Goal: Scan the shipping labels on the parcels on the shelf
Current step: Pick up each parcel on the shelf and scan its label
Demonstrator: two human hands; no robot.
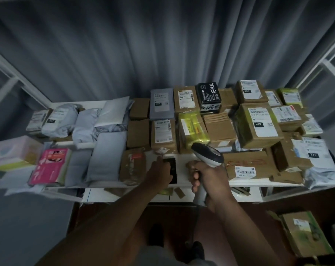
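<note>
Parcels [258, 123] cover the shelf [184, 169], labels mostly upward. Right hand [207, 175] clamps the scanner [208, 154] handle; left hand [160, 171], forefinger out, touches a dark phone [172, 169]. Aim the scanner head squarely at one barcode, steady, before triggering.

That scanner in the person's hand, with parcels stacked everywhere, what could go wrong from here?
1. The right hand aims the scanner over tightly packed parcels, so it might read a neighbouring label.
2. Several brown boxes show no label on top; they could get skipped.
3. The left hand reaches over a dark phone near the shelf edge, which could get knocked off.
</note>
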